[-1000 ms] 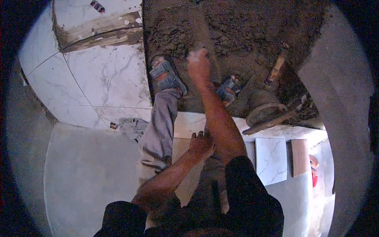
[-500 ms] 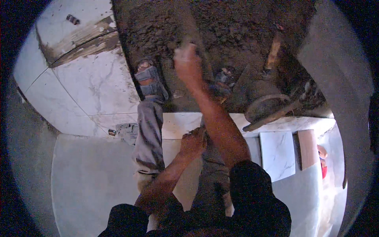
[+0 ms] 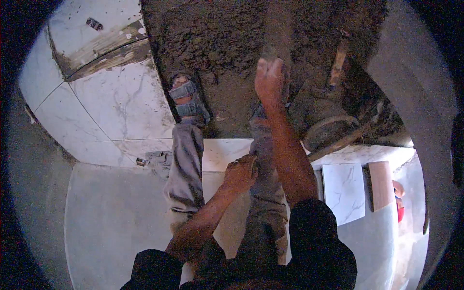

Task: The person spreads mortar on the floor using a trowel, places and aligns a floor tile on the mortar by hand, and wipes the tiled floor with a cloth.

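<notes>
My right hand (image 3: 269,77) is closed round a long straight tool (image 3: 279,29), blurred by motion, over dark, rough mortar (image 3: 203,43). My left hand (image 3: 240,171) rests with bent fingers gripping my right trouser leg (image 3: 263,193) at the knee. My left sandalled foot (image 3: 188,99) stands in the mortar beside white marbled tiles (image 3: 118,101); the right foot is mostly hidden behind my arm. Right of my right hand are a wooden-handled tool (image 3: 339,60), a round pan (image 3: 328,130) and a long bar (image 3: 353,140) across the pan's edge.
A small dark item (image 3: 94,23) lies on the upper-left tiles. A crumpled grey cloth (image 3: 159,162) sits by the step's edge. At right are a loose marbled tile (image 3: 343,193), a wood-look plank (image 3: 382,186) and a red object (image 3: 400,210) I cannot make out, near a grey wall (image 3: 411,87).
My right hand moved slightly left, then swung to the right with the blurred tool over the mortar. My left hand stays near the knee. The camera view has shifted a little.
</notes>
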Demonstrator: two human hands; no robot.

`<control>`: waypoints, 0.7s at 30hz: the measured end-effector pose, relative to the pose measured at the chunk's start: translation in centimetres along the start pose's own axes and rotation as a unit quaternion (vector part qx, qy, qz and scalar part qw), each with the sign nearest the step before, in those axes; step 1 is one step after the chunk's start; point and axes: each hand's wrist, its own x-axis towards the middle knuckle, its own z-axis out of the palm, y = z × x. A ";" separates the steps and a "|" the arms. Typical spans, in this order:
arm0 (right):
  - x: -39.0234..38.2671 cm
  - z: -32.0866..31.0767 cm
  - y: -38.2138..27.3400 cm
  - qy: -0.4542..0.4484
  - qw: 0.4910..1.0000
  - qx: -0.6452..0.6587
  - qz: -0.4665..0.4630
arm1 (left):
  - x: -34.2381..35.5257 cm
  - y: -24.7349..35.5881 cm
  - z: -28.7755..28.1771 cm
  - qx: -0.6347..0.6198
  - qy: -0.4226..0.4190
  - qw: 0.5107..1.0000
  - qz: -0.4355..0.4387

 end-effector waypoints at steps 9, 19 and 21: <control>5.6 -4.4 9.3 0.057 0.902 0.369 0.218 | 0.3 0.9 -0.4 -0.012 0.009 1.000 0.011; 1.1 -2.5 -2.0 -0.172 0.952 -0.167 -0.189 | -0.8 0.2 -1.3 -0.022 0.021 0.999 0.010; 2.6 -1.1 -4.1 -0.195 0.922 -0.220 -0.253 | -0.3 0.5 -0.7 -0.031 0.034 0.999 0.014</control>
